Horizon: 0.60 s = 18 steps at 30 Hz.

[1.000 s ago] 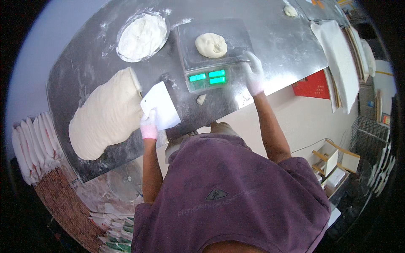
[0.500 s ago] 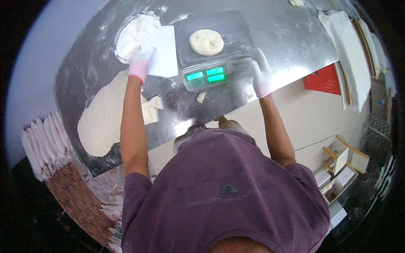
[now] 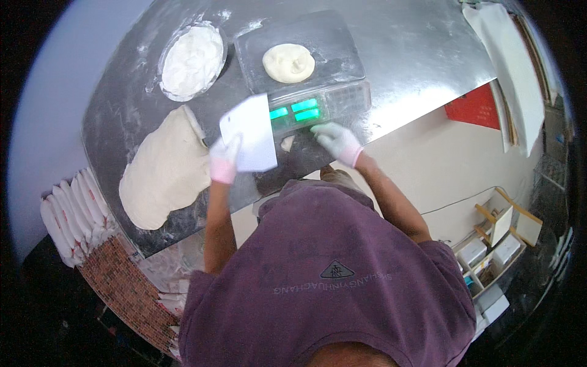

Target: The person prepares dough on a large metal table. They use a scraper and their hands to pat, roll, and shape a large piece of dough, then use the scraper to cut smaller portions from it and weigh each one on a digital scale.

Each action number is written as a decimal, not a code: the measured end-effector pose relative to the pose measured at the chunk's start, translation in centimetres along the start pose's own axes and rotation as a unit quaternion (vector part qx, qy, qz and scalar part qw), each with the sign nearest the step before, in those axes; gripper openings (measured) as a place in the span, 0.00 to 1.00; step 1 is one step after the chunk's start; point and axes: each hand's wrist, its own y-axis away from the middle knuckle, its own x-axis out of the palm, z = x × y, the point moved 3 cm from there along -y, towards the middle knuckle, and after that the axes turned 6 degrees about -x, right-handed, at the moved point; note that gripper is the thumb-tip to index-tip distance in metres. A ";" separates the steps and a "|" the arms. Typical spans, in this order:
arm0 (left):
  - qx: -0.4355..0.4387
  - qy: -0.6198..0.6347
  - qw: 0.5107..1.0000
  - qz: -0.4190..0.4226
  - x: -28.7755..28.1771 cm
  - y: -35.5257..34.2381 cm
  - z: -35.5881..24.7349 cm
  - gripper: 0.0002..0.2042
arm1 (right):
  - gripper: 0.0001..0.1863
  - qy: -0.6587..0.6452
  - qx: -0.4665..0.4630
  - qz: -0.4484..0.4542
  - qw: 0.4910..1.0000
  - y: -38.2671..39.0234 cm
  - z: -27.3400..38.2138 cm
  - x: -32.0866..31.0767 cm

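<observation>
My left hand, in a white glove with a pink cuff, is closed on a flat white dough scraper left of the scale's display. My right hand, also gloved, is open below the display, fingers loosely bent near a small dough scrap. A round lump of dough rests on the scale's platform, above the green-lit display. A large dough mass lies on the steel table at left; part of its right edge is folded. A bowl of white flour sits at upper left.
The steel table has a curved front edge. Pale cloths on boards hang at right beside a red panel. Stacked white sacks stand at lower left. Wooden crates with boxes and a cord are on the floor at lower right.
My left hand with the scraper has moved down and right from over the flour bowl. My right hand has moved left and down from the scale's right side toward the dough scrap.
</observation>
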 end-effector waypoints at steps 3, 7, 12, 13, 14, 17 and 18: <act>-0.091 0.208 0.973 -0.039 2.0 4.2 4.4 0.13 | 0.17 0.086 -0.034 0.051 0.994 -0.4 0.4 4.3; -0.131 0.222 0.965 -0.057 4.2 5.9 6.1 0.14 | 0.17 0.235 0.035 0.104 0.966 -2.2 0.2 6.3; -0.136 0.169 0.976 0.012 7.5 6.7 6.1 0.13 | 0.15 0.196 0.075 0.138 0.968 -0.7 -1.6 5.7; -0.132 0.176 0.975 0.018 8.2 6.7 6.7 0.13 | 0.15 0.180 0.085 0.144 0.969 -0.4 -1.9 5.4; -0.127 0.182 0.975 0.023 9.0 6.6 7.1 0.12 | 0.16 0.164 0.096 0.148 0.971 -0.1 -2.3 4.9; -0.138 0.151 0.978 0.043 10.0 6.4 6.5 0.12 | 0.17 0.112 0.126 0.041 0.985 0.2 -3.5 3.3; -0.113 0.166 0.979 0.035 9.9 6.3 5.8 0.12 | 0.18 0.094 0.142 0.017 0.985 0.2 -3.8 2.8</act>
